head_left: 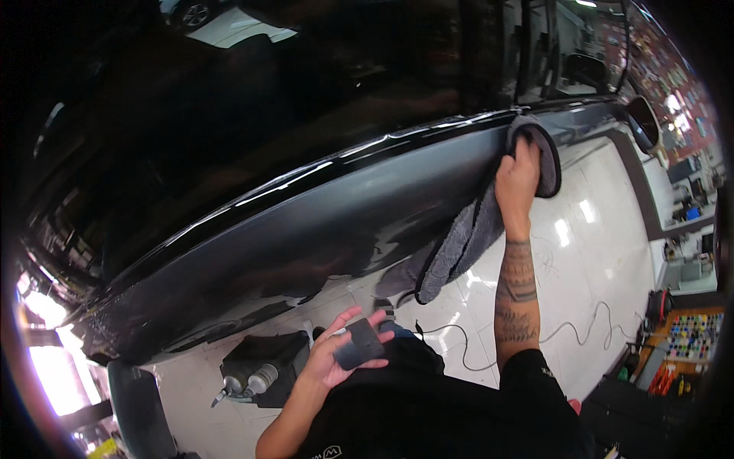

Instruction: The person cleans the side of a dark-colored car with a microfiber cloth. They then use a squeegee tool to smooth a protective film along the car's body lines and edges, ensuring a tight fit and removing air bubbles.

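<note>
Two items in hand: grey cloth (465, 236), dark block (359, 346).
Possible faults: scuffed black car (336, 203) from grit in cloth; block drop from loose hold. Cloth pinched in right grip (518, 180), tail toward seven o'clock; block at two o'clock on left grip (329, 362), fingers splayed, clamping not discernible.

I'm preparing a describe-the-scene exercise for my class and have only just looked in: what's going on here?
A person in a black shirt is beside a dark car. Their right hand grips a gray towel up at the car's side, with much of the cloth hanging down. Their left hand, fingers spread, holds a small dark block. Nearby are a black box and two bottles; a cord runs over the pale floor.
</note>
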Available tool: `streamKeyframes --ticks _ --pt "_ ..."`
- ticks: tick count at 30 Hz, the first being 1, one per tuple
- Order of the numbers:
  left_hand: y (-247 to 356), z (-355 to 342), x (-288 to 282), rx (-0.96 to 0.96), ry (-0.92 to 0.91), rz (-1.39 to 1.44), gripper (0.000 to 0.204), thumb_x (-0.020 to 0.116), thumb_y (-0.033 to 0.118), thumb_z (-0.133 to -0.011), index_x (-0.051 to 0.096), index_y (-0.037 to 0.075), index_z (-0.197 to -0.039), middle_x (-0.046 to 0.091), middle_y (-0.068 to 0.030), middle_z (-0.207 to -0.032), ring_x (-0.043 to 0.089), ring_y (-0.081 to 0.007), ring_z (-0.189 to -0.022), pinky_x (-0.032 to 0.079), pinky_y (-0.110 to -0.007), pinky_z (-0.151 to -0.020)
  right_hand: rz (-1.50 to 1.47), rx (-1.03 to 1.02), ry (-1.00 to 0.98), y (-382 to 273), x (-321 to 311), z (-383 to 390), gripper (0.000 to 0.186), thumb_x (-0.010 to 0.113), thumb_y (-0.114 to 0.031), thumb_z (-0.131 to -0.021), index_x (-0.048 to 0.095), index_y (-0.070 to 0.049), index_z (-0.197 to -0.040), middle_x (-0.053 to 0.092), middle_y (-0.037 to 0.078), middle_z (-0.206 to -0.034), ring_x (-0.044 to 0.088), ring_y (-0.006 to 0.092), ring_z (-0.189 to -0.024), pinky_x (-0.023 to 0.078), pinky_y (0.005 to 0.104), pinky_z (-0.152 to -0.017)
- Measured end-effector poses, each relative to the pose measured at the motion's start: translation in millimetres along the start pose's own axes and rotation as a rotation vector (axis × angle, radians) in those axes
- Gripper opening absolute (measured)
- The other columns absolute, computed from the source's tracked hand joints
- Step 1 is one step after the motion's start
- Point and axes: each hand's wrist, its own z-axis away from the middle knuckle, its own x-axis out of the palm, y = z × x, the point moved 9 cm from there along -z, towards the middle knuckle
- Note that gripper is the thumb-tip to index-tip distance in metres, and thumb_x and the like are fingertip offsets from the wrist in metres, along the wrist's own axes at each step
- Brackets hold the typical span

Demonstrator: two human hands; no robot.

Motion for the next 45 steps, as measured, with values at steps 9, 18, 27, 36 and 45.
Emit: streamKeyframes --ticks 9,18,27,36,45 --pt "150 63 216 1.304 0.594 -2.018 0.042 0.063 -0.014 -0.075 0.070 0.000 -0.114 0.070 -0.0186 -0.107 0.069 -0.0324 -0.097 0.053 -0.037 -0.089 -0.013 0.012 -0.045 -10 10 23 0.049 0.046 0.002 -0.084 0.052 0.009 -0.132 0.047 0.037 -0.137 0.046 0.0517 -0.126 0.035 0.0479 -0.110" --pt "36 -46 236 0.996 -0.033 -2.126 0.043 0.062 -0.003 -0.075 0.064 -0.002 -0.118 0.065 -0.0138 -0.111 0.063 -0.0302 -0.101 0.054 -0.040 -0.087 -0.147 -0.063 0.222 -7 -10 26 0.032 0.051 0.003 -0.081 0.062 0.007 -0.111 0.057 0.032 -0.106 0.053 0.0495 -0.100 0.042 0.0542 -0.091" --pt "28 -40 94 0.359 0.077 -2.064 0.032 0.068 0.002 -0.082 0.070 0.000 -0.114 0.068 -0.0205 -0.106 0.064 -0.0409 -0.101 0.051 -0.043 -0.088 -0.466 -0.612 -0.276 -176 26 104 0.050 0.063 -0.026 -0.085 0.062 -0.007 -0.131 0.057 0.022 -0.135 0.052 0.0381 -0.128 0.035 0.0554 -0.111" --pt "44 14 29 0.376 0.383 -1.850 0.029 0.067 0.000 -0.085 0.069 -0.001 -0.114 0.068 -0.0203 -0.104 0.066 -0.0400 -0.097 0.052 -0.040 -0.085 -0.320 -0.158 -0.110 -24 9 22 0.035 0.059 -0.005 -0.085 0.062 -0.001 -0.120 0.061 0.022 -0.114 0.058 0.0433 -0.108 0.046 0.0511 -0.096" --pt "109 25 191 1.168 0.427 -1.944 0.043 0.069 -0.009 -0.066 0.068 -0.002 -0.108 0.068 -0.0164 -0.109 0.066 -0.0351 -0.098 0.054 -0.042 -0.084 -0.197 -0.439 -0.155 -110 25 63 0.042 0.066 -0.011 -0.081 0.065 -0.002 -0.122 0.063 0.022 -0.117 0.058 0.0408 -0.114 0.041 0.0501 -0.105"
